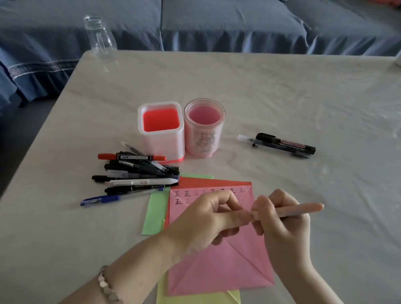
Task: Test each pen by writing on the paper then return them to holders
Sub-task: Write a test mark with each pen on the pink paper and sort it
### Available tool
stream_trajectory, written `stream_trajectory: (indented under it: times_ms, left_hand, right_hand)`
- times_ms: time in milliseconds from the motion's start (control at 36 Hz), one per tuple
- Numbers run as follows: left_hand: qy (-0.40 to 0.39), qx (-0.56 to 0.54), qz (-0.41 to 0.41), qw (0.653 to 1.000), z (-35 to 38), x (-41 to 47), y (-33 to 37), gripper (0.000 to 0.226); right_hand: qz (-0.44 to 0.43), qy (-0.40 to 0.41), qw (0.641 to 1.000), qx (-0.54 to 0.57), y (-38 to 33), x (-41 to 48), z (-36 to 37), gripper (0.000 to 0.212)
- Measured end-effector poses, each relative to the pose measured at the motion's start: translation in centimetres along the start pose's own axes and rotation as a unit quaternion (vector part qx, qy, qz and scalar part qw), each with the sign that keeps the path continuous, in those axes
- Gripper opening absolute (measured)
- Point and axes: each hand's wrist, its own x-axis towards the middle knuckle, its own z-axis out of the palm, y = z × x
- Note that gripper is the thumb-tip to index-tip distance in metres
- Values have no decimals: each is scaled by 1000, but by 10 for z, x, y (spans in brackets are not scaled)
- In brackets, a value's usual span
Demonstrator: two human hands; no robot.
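Centrally, low over the table (292, 98): both hands hold one pink pen (297, 209) above the pink sheet (222, 270). The pen lies nearly level and off the paper.

Right hand (281, 227): fingers curled round the barrel, whose long end sticks out to the right.

Left hand (204, 220): thumb and forefinger pinch the pen's left end, the other fingers curled under. Beaded bracelet (109, 289) on that wrist.

Whether the pen is capped, cannot tell; the hands cover that end.

Paper: the pink sheet is creased corner to corner, with two rows of written marks (178, 194) along its far edge, the second row short. It is the top of a loose stack; a red sheet (211, 183), a green sheet (154, 214) and a yellow sheet (197, 303) show from under it.

Holders: square holder (162, 144), white with a red inside, and round holder (203, 140), clear pink, stand upright and touching, beyond the paper.

Pen pile (134, 173): mostly black pens lying flat between the square holder and the stack's left corner, with a red-ended marker on the far side. A blue pen (100, 199) lies nearest.

To the right, well apart from the holders: a black whiteboard marker (287, 144) lying against a clear pen (245, 138).

Far left table corner: clear jar (99, 37), upright. Blue sofa (203, 18) behind.
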Motion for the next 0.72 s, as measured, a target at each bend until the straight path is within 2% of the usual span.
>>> stream_trajectory:
  times_ms: [83, 139, 194, 250, 278, 333, 361, 389, 556, 611, 667, 722]
  left_hand:
    - [30, 108, 36, 993, -2, 6, -5, 28]
    - [66, 215, 76, 971, -7, 10, -16, 17]
    - [129, 281, 103, 945, -13, 10, -27, 11]
    - [213, 310, 122, 918, -20, 8, -38, 5]
    - [248, 321, 127, 905, -25, 6, -45, 5]
    - [291, 357, 131, 878, -36, -1, -57, 9]
    - [302, 384, 135, 862, -42, -4, -62, 9]
    - [307, 410, 141, 847, -48, -7, -66, 9]
    - [334, 492, 155, 789, -81, -27, -74, 16]
    - [356, 526, 162, 755, -92, -33, -79, 17]
    - [374, 555, 148, 728, -103, -38, -85, 27]
    - [396, 581, 136, 698, -113, -42, -92, 20]
  right_hand:
    - [24, -20, 999, -24, 7, 8, -1, 33]
    - [63, -78, 992, -80, 14, 15, -1, 39]
    - [72, -141, 968, -196, 23, 26, -6, 49]
    - [10, -149, 936, -319, 33, 44, -16, 61]
    - [-35, -131, 921, -366, 36, 55, -22, 56]
    - [-117, -79, 882, -449, 42, 83, -34, 34]
    - [-140, -54, 861, -485, 44, 98, -38, 23]
    - [-150, -39, 841, -519, 46, 111, -40, 22]
    - [-74, -77, 757, -645, 55, 147, -45, 45]
    - [-74, -80, 750, -652, 56, 149, -45, 45]
    - [-58, -87, 746, -658, 55, 152, -44, 41]
    - [-22, -98, 751, -652, 53, 153, -43, 35]
